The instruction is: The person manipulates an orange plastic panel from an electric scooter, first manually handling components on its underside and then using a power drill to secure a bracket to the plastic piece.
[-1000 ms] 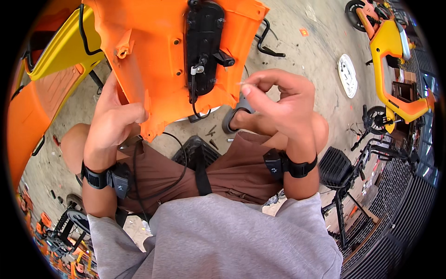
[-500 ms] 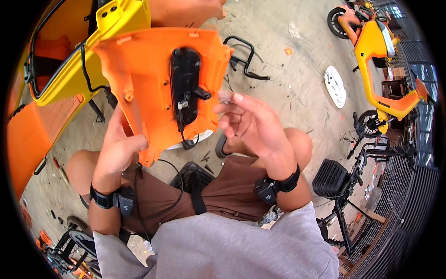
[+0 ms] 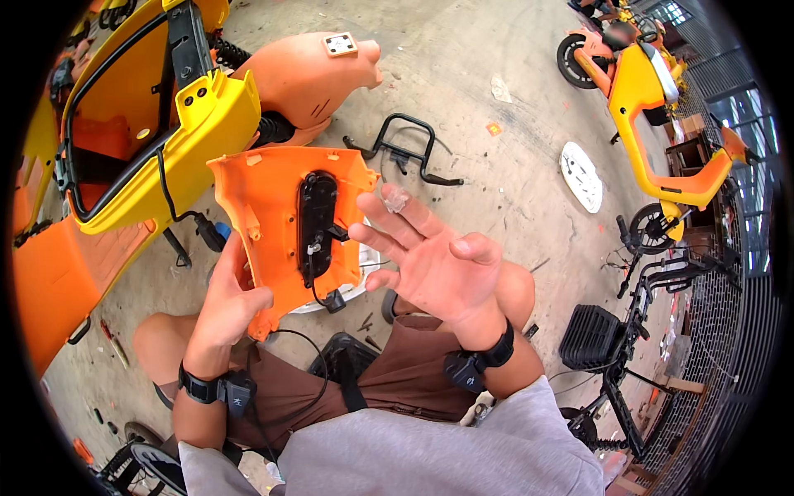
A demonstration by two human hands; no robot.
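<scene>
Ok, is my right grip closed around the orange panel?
No, your right grip is spread open, while your left grip holds the orange panel.

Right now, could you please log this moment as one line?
left grip: holding orange panel by edge | right grip: open, clear scrap at fingers | black fitting: on panel

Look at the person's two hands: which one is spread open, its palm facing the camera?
The right hand, to the right of the orange panel. The left hand, by contrast, is closed on that panel's lower left edge.
</scene>
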